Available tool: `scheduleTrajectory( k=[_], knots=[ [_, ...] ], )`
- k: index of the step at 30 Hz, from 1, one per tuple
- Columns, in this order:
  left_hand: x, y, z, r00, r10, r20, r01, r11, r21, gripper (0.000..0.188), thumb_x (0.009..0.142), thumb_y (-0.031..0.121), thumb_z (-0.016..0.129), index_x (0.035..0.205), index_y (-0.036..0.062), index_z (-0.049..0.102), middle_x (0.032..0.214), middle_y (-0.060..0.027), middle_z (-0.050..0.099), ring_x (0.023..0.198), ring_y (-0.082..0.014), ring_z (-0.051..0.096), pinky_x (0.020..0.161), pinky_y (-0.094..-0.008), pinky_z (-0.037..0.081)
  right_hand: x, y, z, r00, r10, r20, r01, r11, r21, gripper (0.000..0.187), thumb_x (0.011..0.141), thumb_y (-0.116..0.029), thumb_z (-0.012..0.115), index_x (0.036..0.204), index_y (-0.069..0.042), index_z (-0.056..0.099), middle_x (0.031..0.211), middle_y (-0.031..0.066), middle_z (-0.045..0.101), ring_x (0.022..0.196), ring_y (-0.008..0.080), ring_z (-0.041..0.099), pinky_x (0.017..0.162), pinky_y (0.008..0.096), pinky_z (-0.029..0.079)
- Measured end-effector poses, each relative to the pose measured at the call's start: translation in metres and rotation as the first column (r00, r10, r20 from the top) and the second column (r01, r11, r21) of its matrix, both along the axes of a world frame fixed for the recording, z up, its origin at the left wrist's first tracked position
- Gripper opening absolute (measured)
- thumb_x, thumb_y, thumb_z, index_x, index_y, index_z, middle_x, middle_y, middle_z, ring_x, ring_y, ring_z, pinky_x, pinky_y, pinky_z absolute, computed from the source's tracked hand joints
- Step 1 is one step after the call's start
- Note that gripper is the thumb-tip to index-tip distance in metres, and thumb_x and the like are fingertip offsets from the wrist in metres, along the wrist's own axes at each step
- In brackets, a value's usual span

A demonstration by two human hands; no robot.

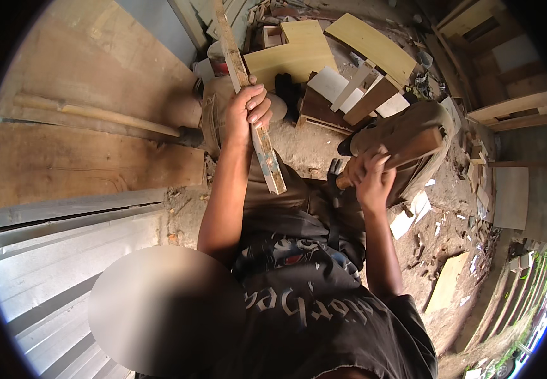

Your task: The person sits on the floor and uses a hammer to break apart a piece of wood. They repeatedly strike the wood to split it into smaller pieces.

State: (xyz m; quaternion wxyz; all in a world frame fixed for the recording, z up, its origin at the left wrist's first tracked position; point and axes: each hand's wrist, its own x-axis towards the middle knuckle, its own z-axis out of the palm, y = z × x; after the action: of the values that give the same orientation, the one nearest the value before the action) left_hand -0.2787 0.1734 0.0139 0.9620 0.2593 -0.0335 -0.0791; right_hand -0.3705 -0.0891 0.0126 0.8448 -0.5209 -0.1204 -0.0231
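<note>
Closest to the lens, at the bottom of the frame, a black printed shirt point(311, 303) fills the lower centre, with both bare forearms rising from it toward the middle.

Left hand point(247, 114), upper centre of the frame, has its grip closed fully around a long, narrow wooden batten point(248, 95). That batten runs from the top edge of the frame diagonally down to the middle, its paint-flecked lower end sticking out below the fist, so the hand clasps it roughly midway along the visible length.

Right hand point(371, 180), right of centre, has its fingers curled shut around the wooden handle of a tool point(406, 155); the handle slants up to the right past the fingers, and its head cannot be made out. Behind it sits a tan-clothed knee point(406, 129).

Upper left shows broad plywood boards point(90, 164) and a long-handled tool point(103, 117) lying across them. Corrugated metal sheet point(65, 252) occupies the lower left. Yellow board offcuts point(324, 47) crowd the top centre, and wood scraps litter the dirt floor point(450, 234) at right.
</note>
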Motion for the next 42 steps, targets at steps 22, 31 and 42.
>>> scheduleTrajectory(
  k=[22, 31, 42],
  knots=[
    [-0.017, -0.047, 0.04, 0.985, -0.057, -0.162, 0.094, 0.968, 0.233, 0.013, 0.086, 0.006, 0.056, 0.095, 0.0136, 0.05, 0.055, 0.0055, 0.037, 0.037, -0.007, 0.032, 0.035, -0.0246, 0.027, 0.007, 0.073, 0.106, 0.945, 0.309, -0.109, -0.324, 0.931, -0.167, 0.039, 0.102, -0.04, 0.039, 0.085, -0.005, 0.037, 0.058, -0.0009, 0.031, 0.041, 0.0057, 0.027, 0.037, 0.0225, 0.022],
    [-0.028, -0.064, 0.031, 0.976, -0.074, -0.206, 0.146, 0.92, 0.363, 0.009, 0.087, 0.009, 0.056, 0.094, 0.0095, 0.05, 0.057, 0.0071, 0.038, 0.04, -0.0039, 0.032, 0.037, -0.0217, 0.026, 0.003, 0.074, 0.11, 0.975, 0.193, -0.109, -0.21, 0.962, -0.175, 0.038, 0.102, -0.035, 0.043, 0.083, -0.002, 0.044, 0.06, 0.0003, 0.037, 0.043, 0.0047, 0.029, 0.037, 0.021, 0.024],
    [-0.023, -0.066, 0.003, 0.978, -0.043, -0.205, 0.11, 0.939, 0.326, 0.009, 0.088, 0.01, 0.055, 0.083, 0.0134, 0.048, 0.056, 0.0071, 0.038, 0.039, -0.0037, 0.033, 0.037, -0.0204, 0.028, -0.001, 0.069, 0.097, 0.942, 0.27, 0.198, -0.222, 0.947, -0.232, 0.046, 0.098, -0.042, 0.048, 0.084, 0.002, 0.044, 0.056, 0.0002, 0.038, 0.041, 0.0056, 0.034, 0.037, 0.0214, 0.024]
  ],
)
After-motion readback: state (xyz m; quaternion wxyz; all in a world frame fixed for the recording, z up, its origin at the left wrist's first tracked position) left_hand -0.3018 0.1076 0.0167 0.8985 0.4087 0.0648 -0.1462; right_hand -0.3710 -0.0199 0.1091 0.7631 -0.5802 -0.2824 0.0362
